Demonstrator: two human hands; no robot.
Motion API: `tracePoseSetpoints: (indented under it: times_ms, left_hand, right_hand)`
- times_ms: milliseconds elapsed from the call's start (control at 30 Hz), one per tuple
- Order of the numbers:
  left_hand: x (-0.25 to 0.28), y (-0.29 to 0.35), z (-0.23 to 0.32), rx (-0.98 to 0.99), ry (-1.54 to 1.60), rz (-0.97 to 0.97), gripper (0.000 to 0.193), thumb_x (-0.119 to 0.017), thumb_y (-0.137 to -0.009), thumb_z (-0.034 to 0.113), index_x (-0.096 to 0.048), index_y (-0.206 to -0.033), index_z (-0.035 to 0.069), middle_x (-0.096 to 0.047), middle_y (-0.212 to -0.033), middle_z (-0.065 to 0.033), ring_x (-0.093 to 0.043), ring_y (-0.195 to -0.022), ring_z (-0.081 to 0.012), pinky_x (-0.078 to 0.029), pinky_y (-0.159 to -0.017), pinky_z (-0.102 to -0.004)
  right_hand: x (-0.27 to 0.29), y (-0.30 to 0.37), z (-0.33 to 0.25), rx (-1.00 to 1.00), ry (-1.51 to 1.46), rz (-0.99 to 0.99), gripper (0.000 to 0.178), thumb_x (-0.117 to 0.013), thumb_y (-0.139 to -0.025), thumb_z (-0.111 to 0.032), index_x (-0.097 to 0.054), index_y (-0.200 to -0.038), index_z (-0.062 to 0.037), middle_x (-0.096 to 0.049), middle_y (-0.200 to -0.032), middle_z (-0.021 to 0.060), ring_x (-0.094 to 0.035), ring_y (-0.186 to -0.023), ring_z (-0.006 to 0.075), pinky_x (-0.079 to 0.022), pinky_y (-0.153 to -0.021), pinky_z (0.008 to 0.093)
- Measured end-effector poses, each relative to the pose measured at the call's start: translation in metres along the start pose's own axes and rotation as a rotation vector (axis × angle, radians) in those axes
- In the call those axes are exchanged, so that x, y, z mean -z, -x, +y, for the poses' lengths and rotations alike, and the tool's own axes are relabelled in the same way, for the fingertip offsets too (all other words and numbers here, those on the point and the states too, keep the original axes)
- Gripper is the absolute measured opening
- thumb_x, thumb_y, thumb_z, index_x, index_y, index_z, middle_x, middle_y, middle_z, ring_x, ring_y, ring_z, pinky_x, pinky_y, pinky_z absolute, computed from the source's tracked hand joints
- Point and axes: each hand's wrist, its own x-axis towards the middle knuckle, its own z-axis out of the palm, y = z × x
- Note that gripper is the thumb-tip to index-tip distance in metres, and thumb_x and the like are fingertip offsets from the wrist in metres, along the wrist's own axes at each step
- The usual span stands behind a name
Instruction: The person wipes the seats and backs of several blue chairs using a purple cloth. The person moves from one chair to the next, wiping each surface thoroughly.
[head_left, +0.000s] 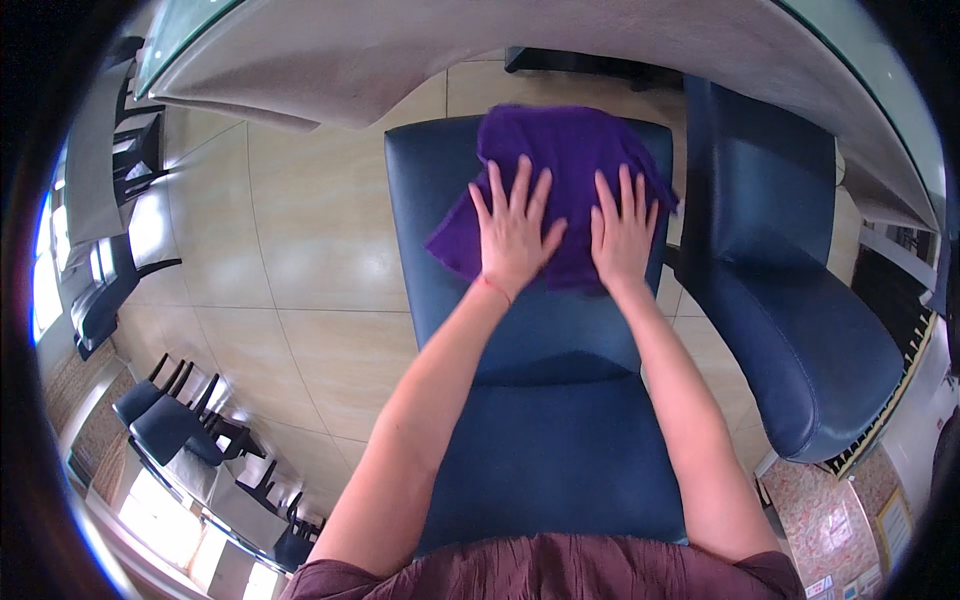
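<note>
A purple cloth (575,140) lies spread over the far part of a dark blue padded chair seat (430,170). My left hand (513,235) rests flat on the cloth, fingers spread, with a thin red string round the wrist. To its right, my right hand (622,240) presses flat on the same cloth with its fingers apart. The cloth's left corner is folded out at an angle, and its right edge reaches the seat's side. Nearer to me stands the chair's backrest (560,460), between my two forearms.
Close on the right is a second dark blue chair (770,200). Beyond the seat hangs a grey tablecloth (400,60) from a glass-topped table. Beige floor tiles (310,220) stretch to the left, where more chairs (175,425) stand by covered tables.
</note>
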Motion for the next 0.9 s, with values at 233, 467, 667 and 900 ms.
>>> tracePoseSetpoints:
  times_ms: [233,467,667,900]
  left_hand:
    - [0.011,0.147,-0.009,-0.017,0.145,-0.303,0.082,-0.069,-0.083,0.05,-0.046,-0.149,0.007,-0.033,-0.161,-0.0143,-0.018,-0.149,-0.0528,-0.013,-0.117,-0.0706]
    - [0.002,0.128,-0.104,0.436,0.265,0.175,0.071,-0.059,-0.093,0.021,-0.03,-0.151,-0.007,-0.03,-0.157,-0.0312,-0.028,-0.148,-0.0444,-0.025,-0.121,-0.0517]
    - [-0.01,0.024,-0.176,0.592,0.42,0.163,0.069,-0.052,-0.102,0.039,-0.032,-0.153,-0.003,-0.041,-0.151,-0.0315,-0.037,-0.141,-0.0483,-0.033,-0.116,-0.0504]
    - [-0.005,-0.067,-0.068,0.108,-0.215,0.081,0.069,-0.056,-0.096,0.052,-0.04,-0.154,0.019,-0.033,-0.161,-0.0155,-0.017,-0.148,-0.0542,-0.017,-0.112,-0.0752]
  right_hand:
    - [0.018,0.132,-0.052,0.182,-0.174,-0.388,0.06,-0.067,-0.089,-0.028,-0.051,-0.147,-0.0221,-0.035,-0.16,0.0108,-0.029,-0.149,0.0361,-0.023,-0.115,0.0669]
    - [-0.032,0.03,-0.146,0.438,-0.418,-0.192,0.044,-0.058,-0.097,-0.032,-0.059,-0.14,-0.0254,-0.043,-0.157,0.0041,-0.034,-0.148,0.0267,-0.027,-0.116,0.057]
    - [-0.053,-0.076,-0.161,0.399,-0.402,-0.007,0.048,-0.059,-0.095,-0.03,-0.057,-0.143,-0.0216,-0.043,-0.157,0.0083,-0.034,-0.148,0.0282,-0.022,-0.122,0.0535]
    - [-0.04,-0.102,-0.042,0.029,-0.115,0.089,0.051,-0.06,-0.09,-0.03,-0.058,-0.14,-0.0184,-0.05,-0.151,0.0121,-0.039,-0.145,0.0321,-0.027,-0.117,0.0578]
